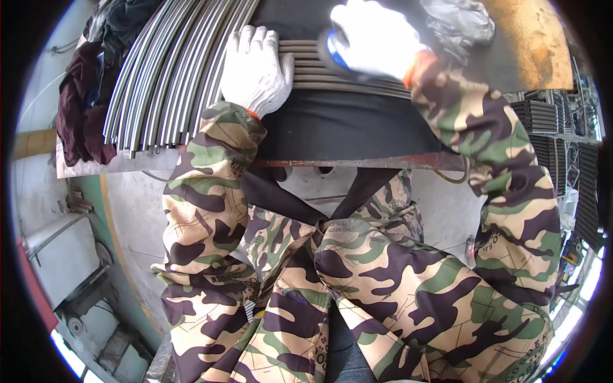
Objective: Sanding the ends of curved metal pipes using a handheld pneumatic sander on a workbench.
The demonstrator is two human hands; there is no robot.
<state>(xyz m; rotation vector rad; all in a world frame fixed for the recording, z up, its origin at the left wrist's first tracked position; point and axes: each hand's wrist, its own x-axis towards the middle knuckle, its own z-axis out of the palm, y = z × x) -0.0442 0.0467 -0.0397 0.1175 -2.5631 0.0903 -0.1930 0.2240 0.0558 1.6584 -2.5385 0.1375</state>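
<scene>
My left hand (255, 73), in a white knit glove, lies flat with its fingers stretched over the left part of a row of thin metal tubes (303, 57). These tubes lie crosswise on a black cloth (345, 127). My right hand (377, 38), also gloved in white and partly smeared by glare and motion, is closed round a dark, rounded object with a blue edge (333, 52). That object is over the crosswise tubes, to the right of my left hand; its exact kind cannot be made out.
Many long metal tubes (163, 83) lie side by side on the table's left. Dark red cloth (83, 112) is heaped beyond them. Crumpled clear plastic (460, 25) lies at the back right, near a brown-stained board (533, 45). Racks of dark bars (543, 118) stand at the right.
</scene>
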